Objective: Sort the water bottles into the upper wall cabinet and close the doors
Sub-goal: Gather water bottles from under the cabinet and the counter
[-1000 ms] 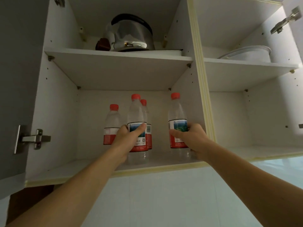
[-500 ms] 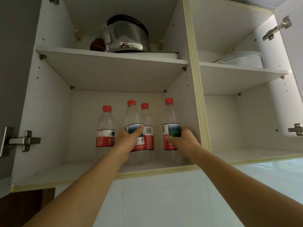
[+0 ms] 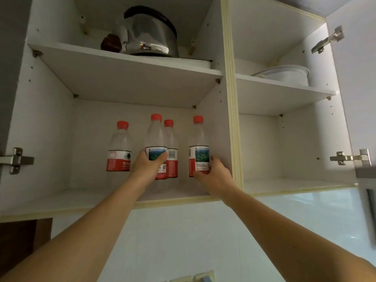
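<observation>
Room: lower shelf (image 3: 61, 197) of the upper wall cabinet (image 3: 228, 98) lies bare along its left half and front strip, lower left of the frame; lower right compartment (image 3: 295, 183) holds nothing.
Edges: divider panel stands just right of the right-hand bottle; both doors are swung open, with one hinge (image 3: 17, 159) at mid left and two more at the right edge.
Lower left compartment: four water bottles, all upright, red caps, red-and-white labels.
Bottle count: far-left bottle (image 3: 119, 147) stands alone, apart from the hands; front middle bottle (image 3: 156, 139) stands before the rear middle bottle (image 3: 172, 151), the two overlapping; right-hand bottle (image 3: 199, 145) sits near the divider.
Left hand (image 3: 146, 165): wrapped around the front middle bottle at label height, thumb across the label.
Right hand (image 3: 215, 176): closed on the lower part of the right-hand bottle, fingers behind it.
Upper left shelf: one shiny metal kettle (image 3: 150, 33) with one dark brown object (image 3: 110, 43) just left of it.
Upper right shelf: one white bowl (image 3: 289, 74).
</observation>
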